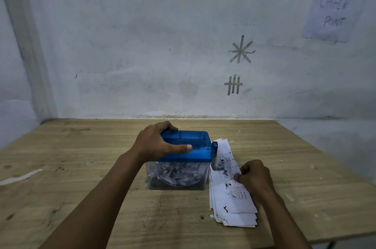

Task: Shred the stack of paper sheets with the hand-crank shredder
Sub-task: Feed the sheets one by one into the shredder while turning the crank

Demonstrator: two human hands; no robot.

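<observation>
The hand-crank shredder (pixel 195 153) stands mid-table: a blue top over a clear bin (pixel 177 177) packed with paper shreds. Its crank (pixel 214 154) hangs down on the right side. My left hand (pixel 156 145) grips the blue top from the left, thumb along the front edge, fingers over the back. A stack of long printed paper sheets (pixel 230 202) lies on the table just right of the shredder. My right hand (pixel 254 177) rests on the stack's right side with fingers curled, pinching the top sheet's edge.
The wooden table (pixel 91 197) butts against a pale wall (pixel 142 45) at the back and left. A white paper scrap (pixel 20 176) lies near the left edge. The table's right edge falls off near the stack.
</observation>
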